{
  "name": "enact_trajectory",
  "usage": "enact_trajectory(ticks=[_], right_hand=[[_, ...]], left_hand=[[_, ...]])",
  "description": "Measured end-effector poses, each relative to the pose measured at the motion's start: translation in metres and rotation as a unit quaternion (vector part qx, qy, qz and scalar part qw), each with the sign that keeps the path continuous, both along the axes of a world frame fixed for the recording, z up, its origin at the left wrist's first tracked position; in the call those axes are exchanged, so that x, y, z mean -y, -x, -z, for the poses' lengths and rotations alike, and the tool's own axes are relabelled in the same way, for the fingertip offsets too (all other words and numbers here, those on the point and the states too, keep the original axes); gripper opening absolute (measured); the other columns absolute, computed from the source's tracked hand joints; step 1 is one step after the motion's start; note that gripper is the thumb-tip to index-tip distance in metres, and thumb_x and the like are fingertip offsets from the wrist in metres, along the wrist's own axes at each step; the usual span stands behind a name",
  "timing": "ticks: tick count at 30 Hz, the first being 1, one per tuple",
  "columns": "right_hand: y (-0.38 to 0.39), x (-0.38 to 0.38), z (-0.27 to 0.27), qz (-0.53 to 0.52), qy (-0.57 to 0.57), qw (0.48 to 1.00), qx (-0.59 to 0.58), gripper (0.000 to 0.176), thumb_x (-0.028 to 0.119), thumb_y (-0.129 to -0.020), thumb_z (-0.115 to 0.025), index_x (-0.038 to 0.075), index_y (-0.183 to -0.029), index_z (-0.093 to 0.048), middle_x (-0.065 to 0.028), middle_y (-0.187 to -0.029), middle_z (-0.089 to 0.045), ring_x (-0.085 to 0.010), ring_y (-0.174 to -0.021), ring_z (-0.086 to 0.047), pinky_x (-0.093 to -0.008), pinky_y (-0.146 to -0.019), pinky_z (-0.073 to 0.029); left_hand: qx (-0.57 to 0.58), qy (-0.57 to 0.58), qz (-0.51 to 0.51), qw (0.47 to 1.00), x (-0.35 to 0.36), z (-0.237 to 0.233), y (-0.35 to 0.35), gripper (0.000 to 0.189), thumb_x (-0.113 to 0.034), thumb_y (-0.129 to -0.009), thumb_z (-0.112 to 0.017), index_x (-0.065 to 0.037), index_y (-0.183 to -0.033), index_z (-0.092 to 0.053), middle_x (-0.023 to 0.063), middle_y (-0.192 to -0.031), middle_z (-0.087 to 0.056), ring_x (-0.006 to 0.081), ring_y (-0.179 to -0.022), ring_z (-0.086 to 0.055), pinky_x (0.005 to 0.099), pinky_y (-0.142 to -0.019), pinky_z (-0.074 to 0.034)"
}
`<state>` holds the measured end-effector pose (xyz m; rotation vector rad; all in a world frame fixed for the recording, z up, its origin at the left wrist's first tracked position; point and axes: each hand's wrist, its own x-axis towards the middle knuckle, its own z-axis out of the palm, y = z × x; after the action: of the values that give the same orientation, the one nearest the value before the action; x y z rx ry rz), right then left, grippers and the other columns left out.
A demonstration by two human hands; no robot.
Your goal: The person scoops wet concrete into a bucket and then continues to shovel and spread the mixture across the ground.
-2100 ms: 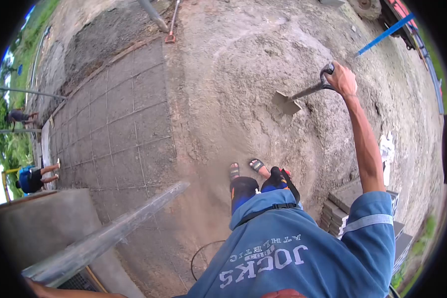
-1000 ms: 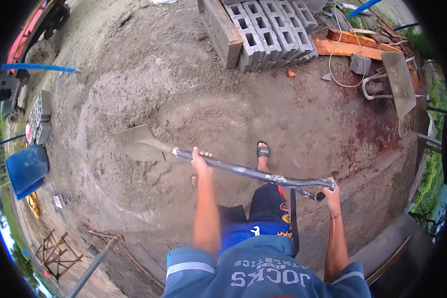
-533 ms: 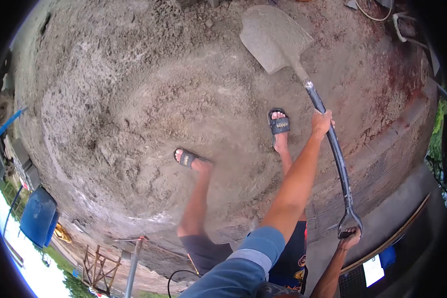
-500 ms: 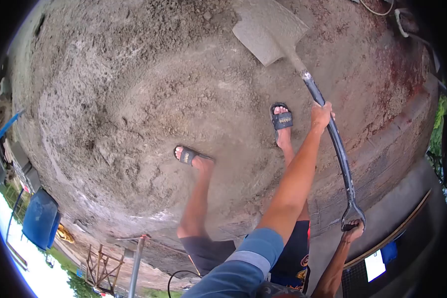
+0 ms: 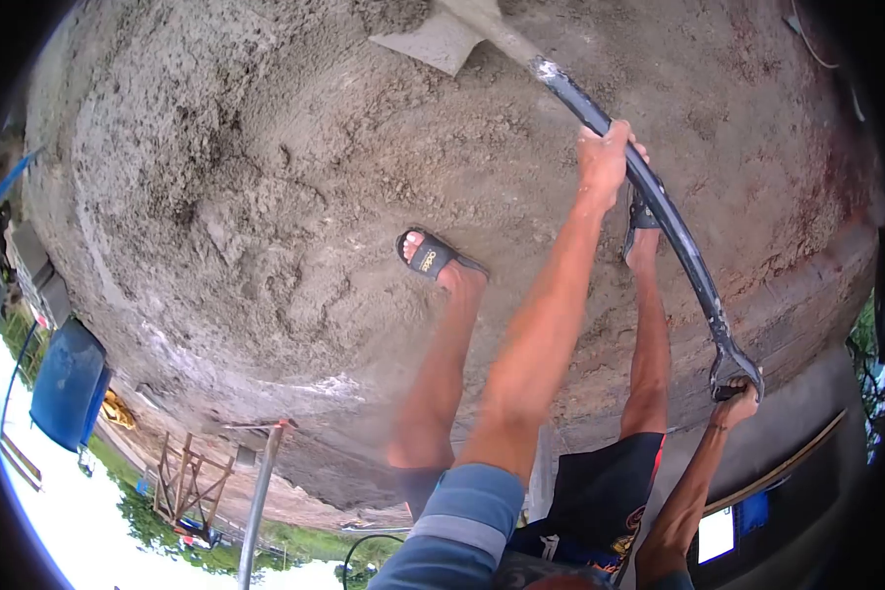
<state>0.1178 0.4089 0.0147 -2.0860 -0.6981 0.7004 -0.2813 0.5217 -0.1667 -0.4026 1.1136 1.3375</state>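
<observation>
A long shovel with a dark shaft (image 5: 659, 211) runs from the lower right up to its grey blade (image 5: 441, 34), which rests on the heaped grey sand and cement mix (image 5: 246, 167) at the top of the view. My left hand (image 5: 603, 157) is closed around the shaft about halfway along. The D-shaped handle (image 5: 735, 369) at the near end is gripped by my right hand (image 5: 737, 405). Both feet stand on the mix in black sandals, one (image 5: 428, 258) to the left of the shaft and one (image 5: 642, 218) partly behind it.
A blue container (image 5: 64, 383) stands at the left edge beside stacked blocks (image 5: 29, 280). A wooden frame (image 5: 192, 482) and a metal pole (image 5: 256, 501) are at the lower left. A concrete kerb (image 5: 806, 324) borders the mix on the right.
The camera has tipped further forward and down. The shovel blade has moved away from me and leftward across the mix, and both hands keep their grip on shaft and handle.
</observation>
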Motion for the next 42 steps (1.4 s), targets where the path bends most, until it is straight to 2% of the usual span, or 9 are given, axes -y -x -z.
enact_trajectory(ticks=[6, 10, 13, 15, 17, 21, 28, 37, 42], right_hand=[[0.131, -0.053, -0.017, -0.248, -0.026, 0.967, 0.057, 0.019, 0.010, -0.087, -0.061, 0.003, -0.072, -0.051, -0.0032, -0.063, -0.050, -0.0129, -0.055, -0.046, -0.0273, -0.053, -0.040], [0.192, -0.091, -0.074, -0.452, -0.192, 0.871, -0.015, 0.017, 0.010, -0.085, -0.064, 0.002, -0.077, -0.052, -0.0047, -0.070, -0.052, -0.0209, -0.062, -0.052, -0.0342, -0.065, -0.046], [0.154, -0.112, -0.083, -0.610, -0.172, 0.773, 0.021, 0.015, 0.010, -0.082, -0.066, 0.002, -0.083, -0.054, -0.0097, -0.084, -0.059, -0.0299, -0.080, -0.058, -0.0427, -0.080, -0.047], [0.119, -0.105, -0.078, -0.515, -0.045, 0.855, 0.047, 0.015, 0.010, -0.081, -0.066, 0.003, -0.086, -0.054, -0.0134, -0.098, -0.059, -0.0317, -0.095, -0.056, -0.0457, -0.088, -0.045], [0.060, -0.078, -0.067, -0.393, 0.112, 0.913, -0.019, 0.015, 0.009, -0.082, -0.065, 0.003, -0.092, -0.055, -0.0174, -0.118, -0.056, -0.0313, -0.116, -0.049, -0.0492, -0.097, -0.041], [-0.025, -0.013, -0.077, -0.067, 0.190, 0.940, -0.276, 0.022, 0.007, -0.084, -0.062, 0.001, -0.102, -0.050, -0.0154, -0.116, -0.054, -0.0271, -0.111, -0.053, -0.0494, -0.098, -0.044], [0.035, -0.002, -0.062, 0.043, 0.264, 0.931, -0.247, 0.020, -0.001, -0.081, -0.058, 0.001, -0.099, -0.051, -0.0099, -0.093, -0.057, -0.0213, -0.087, -0.058, -0.0503, -0.087, -0.053], [0.217, -0.065, -0.024, -0.207, 0.228, 0.914, -0.263, 0.012, -0.005, -0.078, -0.057, 0.005, -0.084, -0.052, -0.0064, -0.089, -0.056, -0.0150, -0.084, -0.057, -0.0468, -0.081, -0.056], [0.248, -0.087, -0.064, -0.452, 0.087, 0.881, -0.114, 0.013, -0.005, -0.080, -0.059, 0.003, -0.080, -0.048, -0.0083, -0.097, -0.056, -0.0216, -0.102, -0.054, -0.0406, -0.092, -0.048]], left_hand=[[-0.021, -0.030, -0.177, 0.984, 0.079, -0.021, 0.151, 0.014, -0.011, -0.086, -0.054, -0.005, -0.092, -0.043, 0.0037, -0.078, -0.048, 0.0159, -0.072, -0.051, 0.0390, -0.074, -0.051], [0.057, -0.105, -0.299, 0.947, 0.110, -0.051, 0.189, 0.016, -0.014, -0.083, -0.055, -0.010, -0.073, -0.045, -0.0030, -0.065, -0.045, 0.0091, -0.060, -0.046, 0.0279, -0.062, -0.045], [0.100, -0.179, -0.309, 0.929, 0.111, -0.071, 0.190, 0.028, -0.018, -0.085, -0.054, -0.013, -0.062, -0.041, -0.0067, -0.055, -0.040, 0.0068, -0.050, -0.042, 0.0239, -0.052, -0.041], [0.073, -0.170, -0.301, 0.936, 0.097, -0.091, 0.154, 0.030, -0.021, -0.087, -0.055, -0.014, -0.062, -0.040, -0.0080, -0.054, -0.037, 0.0062, -0.048, -0.039, 0.0221, -0.050, -0.039], [-0.001, -0.002, -0.275, 0.961, 0.064, -0.108, 0.094, 0.025, -0.020, -0.086, -0.056, -0.013, -0.067, -0.042, -0.0071, -0.056, -0.034, 0.0068, -0.049, -0.037, 0.0235, -0.051, -0.039], [-0.020, 0.079, -0.078, 0.994, -0.008, -0.090, -0.017, 0.014, -0.013, -0.084, -0.057, -0.008, -0.085, -0.044, 0.0001, -0.065, -0.043, 0.0126, -0.056, -0.045, 0.0317, -0.055, -0.046], [-0.102, 0.095, 0.056, 0.989, -0.073, -0.010, -0.016, 0.012, -0.009, -0.080, -0.054, -0.001, -0.083, -0.045, 0.0053, -0.063, -0.049, 0.0160, -0.052, -0.053, 0.0326, -0.048, -0.052], [-0.072, 0.012, -0.136, 0.988, 0.045, -0.012, 0.246, 0.005, -0.008, -0.085, -0.050, -0.004, -0.084, -0.046, 0.0017, -0.068, -0.046, 0.0137, -0.062, -0.048, 0.0351, -0.062, -0.049], [0.020, -0.076, -0.316, 0.946, 0.118, -0.068, 0.275, 0.016, -0.007, -0.084, -0.056, -0.010, -0.074, -0.043, -0.0020, -0.065, -0.042, 0.0108, -0.059, -0.043, 0.0289, -0.061, -0.044]])
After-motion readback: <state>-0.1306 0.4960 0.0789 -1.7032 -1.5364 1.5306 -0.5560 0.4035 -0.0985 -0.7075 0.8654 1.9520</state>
